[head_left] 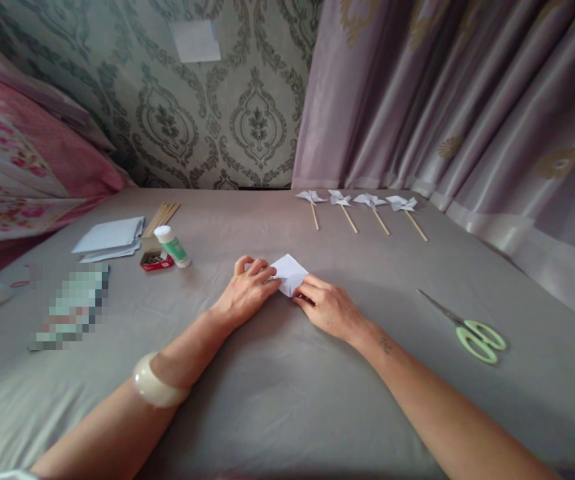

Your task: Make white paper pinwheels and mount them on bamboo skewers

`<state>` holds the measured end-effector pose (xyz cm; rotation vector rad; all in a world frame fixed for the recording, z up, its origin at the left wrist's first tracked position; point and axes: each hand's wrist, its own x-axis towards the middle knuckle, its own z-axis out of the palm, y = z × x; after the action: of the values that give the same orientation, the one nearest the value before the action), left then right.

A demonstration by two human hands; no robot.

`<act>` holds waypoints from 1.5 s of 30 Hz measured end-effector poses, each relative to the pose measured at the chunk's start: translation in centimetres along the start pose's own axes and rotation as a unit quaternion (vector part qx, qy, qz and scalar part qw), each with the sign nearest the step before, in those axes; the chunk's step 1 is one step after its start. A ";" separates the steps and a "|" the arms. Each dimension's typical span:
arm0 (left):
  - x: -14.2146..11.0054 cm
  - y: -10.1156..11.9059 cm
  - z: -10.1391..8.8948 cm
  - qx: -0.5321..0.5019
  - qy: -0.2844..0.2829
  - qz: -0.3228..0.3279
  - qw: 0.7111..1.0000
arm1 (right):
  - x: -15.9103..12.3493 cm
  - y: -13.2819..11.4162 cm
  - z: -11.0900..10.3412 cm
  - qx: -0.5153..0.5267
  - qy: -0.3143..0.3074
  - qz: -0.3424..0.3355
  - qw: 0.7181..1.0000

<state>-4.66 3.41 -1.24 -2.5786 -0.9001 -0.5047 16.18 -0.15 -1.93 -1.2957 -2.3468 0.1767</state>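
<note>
A small white piece of paper with creases in it lies on the grey cloth in the middle, one corner pointing away from me. My left hand, a pale bangle on its wrist, has its bent fingers closed on the paper's left edge. From the other side my right hand pinches the right and lower edge between thumb and fingers. The fingertips hide parts of the paper's edges.
Scissors with green handles lie to the right. Several paper pinwheels on sticks form a row at the back. On the left are a glue stick, a red box of small metal pieces, wooden sticks and stacked paper.
</note>
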 end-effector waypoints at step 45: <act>0.3 4.7 -0.7 -0.040 -0.004 -0.050 0.998 | 2.3 -0.3 1.5 0.172 0.061 0.247 0.952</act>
<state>-1.53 -0.15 -1.45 -2.6181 -1.0368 -0.5705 14.23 1.78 -2.39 -1.6275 -1.7483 0.6135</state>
